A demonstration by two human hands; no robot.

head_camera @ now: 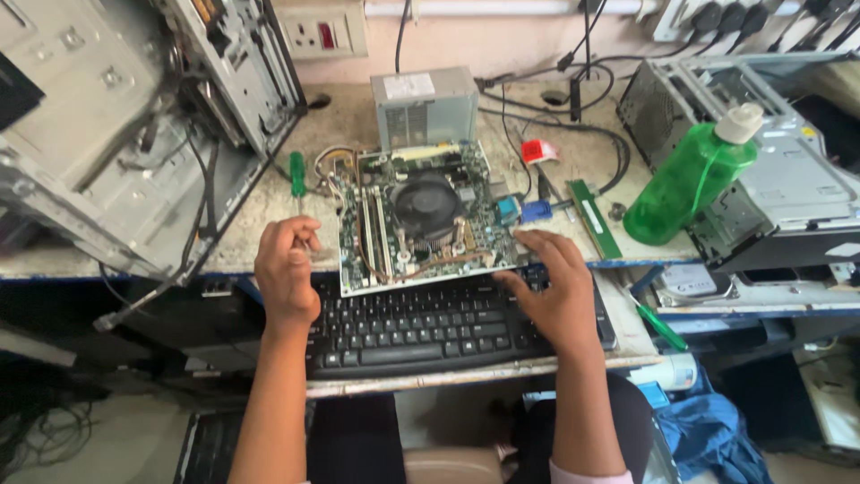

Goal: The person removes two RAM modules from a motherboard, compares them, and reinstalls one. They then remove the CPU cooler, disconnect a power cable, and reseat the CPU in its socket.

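Circuit board: a green computer board (421, 215) with a round black fan lies flat between the two hands, its near edge resting over the top of a black keyboard (421, 327), its far part on the counter (269, 211).
Left hand: the left hand (287, 269), at the board's left edge, is curled closed around the shaft of a green-handled screwdriver (297, 175) that points away from the person; the tip is hidden under the fingers.
Right hand: the right hand (555, 287) is open, fingers spread, pressing on the board's near right corner and the keyboard beside it.
Beyond the hands: a grey power supply box (424, 106) stands just past the board's far edge; loose black cables (573, 99) trail to the right of it.
Right of the right hand: a green memory stick (593, 218) lies loose, then a green plastic bottle (690, 175) leans against an open computer case (770, 161).
Left of the left hand: another opened grey case (116, 134), tilted.
Risk, as judged: the board sits half on the keyboard and half on the counter, so pressure from either hand may rock or slide it; a slipping screwdriver tip may scratch it.
Second risk: the bottle is tilted near bare parts; if nudged it could tip toward the board.
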